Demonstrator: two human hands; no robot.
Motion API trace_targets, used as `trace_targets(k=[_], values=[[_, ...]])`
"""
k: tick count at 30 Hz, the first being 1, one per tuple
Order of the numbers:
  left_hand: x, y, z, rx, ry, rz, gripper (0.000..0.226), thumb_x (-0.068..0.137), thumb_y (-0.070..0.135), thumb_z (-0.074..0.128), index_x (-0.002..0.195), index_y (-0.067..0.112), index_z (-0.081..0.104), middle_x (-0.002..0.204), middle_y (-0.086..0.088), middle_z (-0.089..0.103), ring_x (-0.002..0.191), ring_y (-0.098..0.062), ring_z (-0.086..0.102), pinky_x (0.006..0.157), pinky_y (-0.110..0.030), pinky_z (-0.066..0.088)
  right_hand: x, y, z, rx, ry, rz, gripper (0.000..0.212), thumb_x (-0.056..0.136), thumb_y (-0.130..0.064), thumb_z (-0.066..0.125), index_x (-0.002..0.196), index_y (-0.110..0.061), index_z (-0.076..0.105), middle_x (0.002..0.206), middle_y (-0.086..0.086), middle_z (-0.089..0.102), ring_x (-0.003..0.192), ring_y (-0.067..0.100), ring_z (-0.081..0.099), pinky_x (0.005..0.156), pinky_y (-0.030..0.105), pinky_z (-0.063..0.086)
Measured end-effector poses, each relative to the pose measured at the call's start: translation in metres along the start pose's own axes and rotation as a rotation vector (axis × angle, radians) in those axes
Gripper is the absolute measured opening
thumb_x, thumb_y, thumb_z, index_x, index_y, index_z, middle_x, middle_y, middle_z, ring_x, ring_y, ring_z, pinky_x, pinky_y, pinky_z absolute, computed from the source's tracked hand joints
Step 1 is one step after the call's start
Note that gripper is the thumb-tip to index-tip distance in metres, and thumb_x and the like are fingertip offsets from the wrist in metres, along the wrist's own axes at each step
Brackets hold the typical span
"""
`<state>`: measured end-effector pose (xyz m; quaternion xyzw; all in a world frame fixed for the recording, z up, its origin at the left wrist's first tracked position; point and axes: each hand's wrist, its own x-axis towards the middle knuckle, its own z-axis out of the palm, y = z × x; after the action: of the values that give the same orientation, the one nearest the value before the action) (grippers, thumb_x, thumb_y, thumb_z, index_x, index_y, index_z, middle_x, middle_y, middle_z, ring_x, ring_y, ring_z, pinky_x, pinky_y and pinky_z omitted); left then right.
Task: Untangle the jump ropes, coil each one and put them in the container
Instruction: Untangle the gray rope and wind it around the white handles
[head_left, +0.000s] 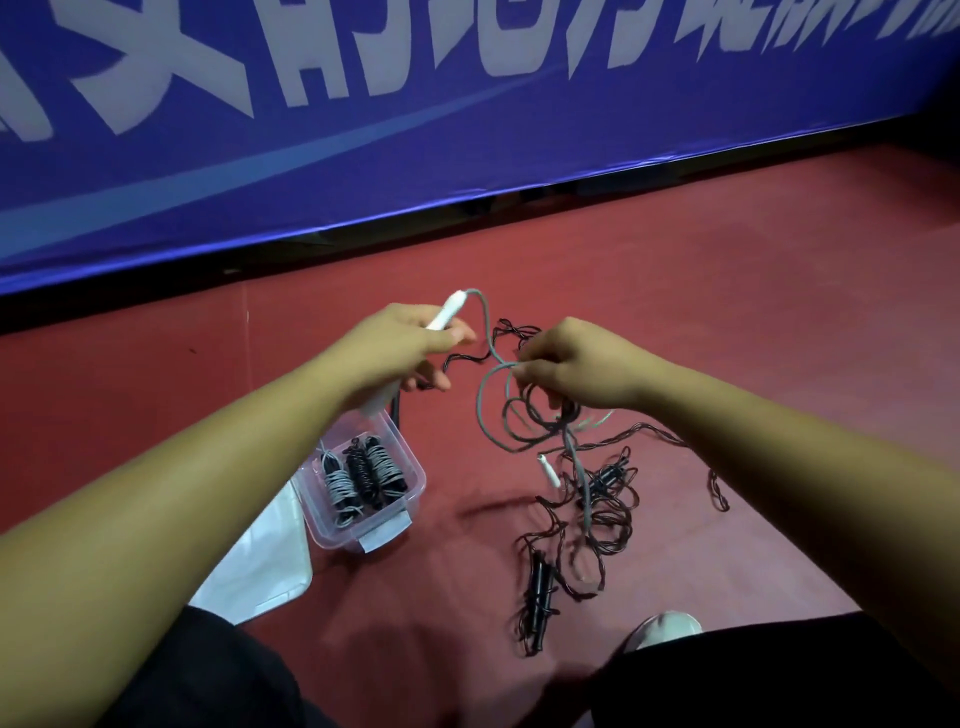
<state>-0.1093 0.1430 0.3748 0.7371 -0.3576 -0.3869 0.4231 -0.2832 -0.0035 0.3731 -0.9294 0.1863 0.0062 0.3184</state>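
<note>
Gripping hand, left: the left hand (410, 345) was curled round a white handle (447, 310), whose ends stuck out above and below the fist.
Right hand: the right hand (576, 364) pinched a bunch of grey and black loops, held up off the floor.
Grey rope: the grey rope (485, 322) left the top of the white handle, bent across to the right hand and hung down into the tangle.
Second white handle: it (549, 470) lay on the floor below the right hand, at the tangle's edge.
Black ropes: the black ropes (613, 512) sprawled in a loose tangle under and to the right of the right hand, partly lifted by it.
Black handles: the black handles (537, 592) lay side by side at the near end of the tangle.
Container: the clear container (332, 530) stood open on the red floor (727, 312), below the left hand and left of the tangle.
Coiled ropes: three coiled ropes (363, 473) lay side by side inside the container.
Lid: a translucent lid (260, 561) lay just beside the container's left side.
Banner: a blue banner (467, 156) with white characters ran along the far edge of the floor.
Shoe: a pale shoe (662, 626) showed near the black handles.
</note>
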Motion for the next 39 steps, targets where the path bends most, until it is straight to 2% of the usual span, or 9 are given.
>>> trace_targets(k=[5, 15, 19, 22, 25, 30, 33, 36, 39], values=[[-0.004, 0.009, 0.018, 0.018, -0.181, 0.020, 0.021, 0.099, 0.025, 0.056, 0.085, 0.013, 0.066, 0.060, 0.000, 0.057, 0.040, -0.009, 0.033, 0.040, -0.018, 0.022, 0.000, -0.018, -0.005, 0.047, 0.105, -0.032, 0.020, 0.096, -0.026, 0.063, 0.084, -0.013, 0.073, 0.064, 0.002, 0.067, 0.053, 0.010, 0.056, 0.056, 0.029, 0.045], [0.009, 0.007, -0.041, -0.336, 0.343, -0.055, 0.027, 0.099, 0.021, 0.053, 0.073, 0.015, 0.050, 0.040, 0.012, 0.034, 0.032, -0.004, 0.025, 0.037, -0.012, 0.016, -0.011, 0.069, 0.006, -0.122, -0.096, 0.242, 0.019, 0.099, -0.025, 0.059, 0.085, -0.015, 0.068, 0.077, 0.001, 0.067, 0.067, 0.013, 0.058, 0.062, 0.025, 0.042], [0.021, -0.018, -0.053, 0.242, 0.390, -0.076, 0.026, 0.096, 0.021, 0.058, 0.072, 0.012, 0.063, 0.052, 0.000, 0.057, 0.042, -0.016, 0.044, 0.046, -0.022, 0.033, -0.006, 0.057, 0.012, -0.068, -0.080, 0.144, 0.033, 0.099, -0.023, 0.061, 0.066, -0.025, 0.063, 0.066, -0.008, 0.066, 0.056, -0.002, 0.056, 0.060, 0.021, 0.042], [0.022, -0.029, -0.052, 0.852, 0.255, -0.120, 0.021, 0.096, 0.026, 0.058, 0.099, 0.008, 0.068, 0.084, -0.015, 0.066, 0.073, -0.030, 0.060, 0.065, -0.031, 0.042, -0.001, 0.033, 0.014, -0.057, -0.028, 0.063, 0.034, 0.100, -0.026, 0.058, 0.068, -0.020, 0.065, 0.064, -0.004, 0.066, 0.053, 0.003, 0.057, 0.055, 0.020, 0.043], [0.016, -0.022, -0.038, 0.994, 0.250, -0.043, 0.024, 0.097, 0.028, 0.055, 0.105, 0.008, 0.067, 0.095, -0.017, 0.064, 0.086, -0.036, 0.059, 0.070, -0.035, 0.042, 0.001, 0.014, 0.009, -0.043, -0.048, 0.017, 0.031, 0.100, -0.024, 0.058, 0.070, -0.019, 0.066, 0.062, -0.005, 0.064, 0.048, -0.002, 0.055, 0.050, 0.011, 0.039], [-0.002, 0.005, -0.011, 0.417, 0.081, 0.231, 0.015, 0.096, 0.027, 0.061, 0.102, 0.019, 0.072, 0.068, -0.008, 0.059, 0.054, -0.011, 0.052, 0.049, -0.022, 0.040, -0.001, -0.008, 0.004, -0.042, -0.084, -0.104, 0.031, 0.098, -0.025, 0.061, 0.068, -0.019, 0.065, 0.061, -0.004, 0.064, 0.052, 0.004, 0.055, 0.051, 0.014, 0.038], [-0.010, 0.006, 0.006, 0.287, -0.162, 0.199, 0.016, 0.097, 0.029, 0.061, 0.095, 0.018, 0.073, 0.062, -0.004, 0.051, 0.045, -0.011, 0.040, 0.043, -0.020, 0.033, -0.001, -0.016, 0.001, 0.037, -0.040, -0.135, 0.026, 0.096, -0.026, 0.065, 0.077, -0.009, 0.073, 0.068, 0.004, 0.071, 0.054, 0.010, 0.054, 0.054, 0.025, 0.041], [-0.011, 0.005, 0.008, 0.179, -0.233, 0.116, 0.033, 0.092, 0.039, 0.065, 0.081, 0.009, 0.069, 0.063, -0.015, 0.040, 0.049, -0.015, 0.027, 0.042, -0.021, 0.022, -0.004, -0.016, -0.002, 0.070, 0.012, -0.125, 0.022, 0.093, -0.022, 0.069, 0.076, -0.009, 0.075, 0.058, -0.005, 0.066, 0.048, 0.003, 0.049, 0.048, 0.017, 0.035], [-0.013, 0.007, 0.010, 0.006, -0.268, 0.053, 0.046, 0.083, 0.051, 0.062, 0.093, 0.008, 0.074, 0.079, -0.012, 0.063, 0.059, -0.014, 0.031, 0.044, -0.021, 0.022, -0.007, -0.010, -0.007, 0.155, 0.053, -0.094, 0.024, 0.094, -0.024, 0.069, 0.080, -0.006, 0.075, 0.056, -0.005, 0.067, 0.049, 0.010, 0.057, 0.049, 0.026, 0.045]])
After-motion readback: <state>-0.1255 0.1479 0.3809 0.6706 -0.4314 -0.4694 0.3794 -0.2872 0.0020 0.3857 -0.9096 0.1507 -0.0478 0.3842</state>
